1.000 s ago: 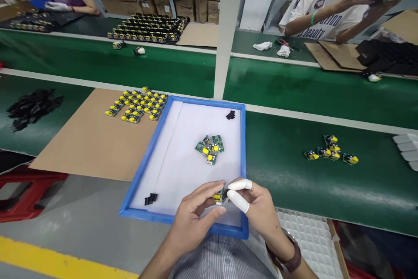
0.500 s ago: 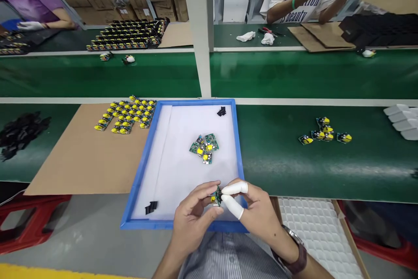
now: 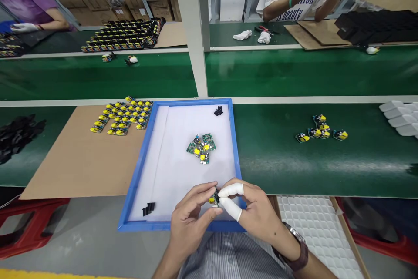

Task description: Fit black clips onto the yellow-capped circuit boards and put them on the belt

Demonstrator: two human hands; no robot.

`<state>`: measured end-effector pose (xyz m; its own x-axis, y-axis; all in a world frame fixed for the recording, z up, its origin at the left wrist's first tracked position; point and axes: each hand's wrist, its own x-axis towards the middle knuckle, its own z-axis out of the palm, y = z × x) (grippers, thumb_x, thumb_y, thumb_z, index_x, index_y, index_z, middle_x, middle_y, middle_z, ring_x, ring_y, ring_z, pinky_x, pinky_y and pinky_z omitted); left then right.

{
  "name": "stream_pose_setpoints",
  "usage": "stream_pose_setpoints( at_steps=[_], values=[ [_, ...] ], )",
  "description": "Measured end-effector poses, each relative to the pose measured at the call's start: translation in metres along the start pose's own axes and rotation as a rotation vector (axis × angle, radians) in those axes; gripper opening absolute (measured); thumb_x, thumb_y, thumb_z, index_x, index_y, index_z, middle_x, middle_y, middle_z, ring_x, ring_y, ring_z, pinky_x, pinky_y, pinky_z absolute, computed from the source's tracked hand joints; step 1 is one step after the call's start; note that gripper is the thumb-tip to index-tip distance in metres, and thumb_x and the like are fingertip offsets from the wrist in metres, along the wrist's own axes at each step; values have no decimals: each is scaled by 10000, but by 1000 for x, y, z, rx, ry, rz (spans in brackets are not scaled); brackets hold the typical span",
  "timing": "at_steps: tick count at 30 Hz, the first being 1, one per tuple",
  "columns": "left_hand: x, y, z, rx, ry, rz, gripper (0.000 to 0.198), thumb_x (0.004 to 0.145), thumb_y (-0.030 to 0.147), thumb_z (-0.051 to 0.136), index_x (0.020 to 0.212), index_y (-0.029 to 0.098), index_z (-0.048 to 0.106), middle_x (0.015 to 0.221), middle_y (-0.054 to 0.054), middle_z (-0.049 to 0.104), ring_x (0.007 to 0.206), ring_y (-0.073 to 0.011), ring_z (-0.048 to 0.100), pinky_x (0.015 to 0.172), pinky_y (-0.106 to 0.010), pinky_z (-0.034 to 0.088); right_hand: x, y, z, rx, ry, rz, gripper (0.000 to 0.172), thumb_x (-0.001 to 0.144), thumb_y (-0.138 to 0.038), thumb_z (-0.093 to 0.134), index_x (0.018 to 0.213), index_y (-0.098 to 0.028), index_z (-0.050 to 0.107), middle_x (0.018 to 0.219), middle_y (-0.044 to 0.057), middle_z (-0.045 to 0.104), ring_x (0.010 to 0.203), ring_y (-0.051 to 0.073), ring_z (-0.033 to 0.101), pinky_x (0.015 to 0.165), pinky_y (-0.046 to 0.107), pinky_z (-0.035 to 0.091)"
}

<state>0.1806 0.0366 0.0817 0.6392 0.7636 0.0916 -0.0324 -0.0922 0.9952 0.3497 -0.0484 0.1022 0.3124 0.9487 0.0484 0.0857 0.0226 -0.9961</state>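
Between my two hands, over the near end of the blue-framed white tray [image 3: 192, 225], is a small circuit board [image 3: 214, 199] with a yellow part on it. My left hand [image 3: 194, 216] grips its edges between thumb and fingers. My right hand [image 3: 250, 205], with white finger cots on thumb and forefinger, pinches at the board's right face; any small piece under those fingertips is hidden. Farther up the tray lies a loose cluster of circuit boards [image 3: 205, 147]. Small black pieces [image 3: 148, 209] lie at the tray's near left, and more black pieces [image 3: 218, 111] at its far right.
Rows of boards [image 3: 122, 115] stand on cardboard [image 3: 78, 157] to the left, beside a black heap [image 3: 21, 136]. Several boards [image 3: 321, 129] and white trays [image 3: 401, 115] are on the green surface at right. A post [image 3: 192, 31] rises beyond the tray. Two people work across the belt.
The view has shifted slightly. My right fingertips sit a little closer over the board, covering more of it; both hands keep hold of it.
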Motion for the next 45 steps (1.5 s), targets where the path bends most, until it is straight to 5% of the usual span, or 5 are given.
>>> stream_pose_setpoints(
  at_steps=[7,23,32,40,45],
  values=[
    [-2,4,2,66,-29,36,515,794,67,792,1233,328,725,1249,-78,733,1154,-225,700,961,-314,599,3,-4,-8,7,-78,194,208,826,-79,643,904,-225,769,856,13,706,717,145,630,638,251,484],
    [-1,-6,5,-42,-6,-31,463,785,72,789,1186,300,753,1205,-106,741,1136,-283,706,920,-408,623,3,-4,-7,-138,-91,108,251,859,-52,625,935,-235,779,838,2,674,725,145,604,644,260,469],
    [0,-1,5,562,59,268,546,870,61,681,1362,292,632,1274,-104,634,1145,-246,655,896,-356,609,-2,24,-6,230,-75,148,352,878,-276,755,1227,-244,718,1039,49,706,939,192,695,864,335,584],
    [-7,0,10,610,49,364,607,861,-28,635,1396,251,562,1195,-98,668,1089,-225,671,905,-362,606,-3,25,-5,221,-35,147,222,969,-344,645,1136,-260,765,1096,62,715,1011,208,679,921,343,549],
    [-7,-1,10,582,70,386,587,868,-16,623,1383,259,576,1181,-100,685,1075,-242,684,866,-385,622,-1,20,-2,233,-87,171,207,957,-371,660,1030,-228,792,947,43,715,872,187,651,800,292,527]
  ],
)
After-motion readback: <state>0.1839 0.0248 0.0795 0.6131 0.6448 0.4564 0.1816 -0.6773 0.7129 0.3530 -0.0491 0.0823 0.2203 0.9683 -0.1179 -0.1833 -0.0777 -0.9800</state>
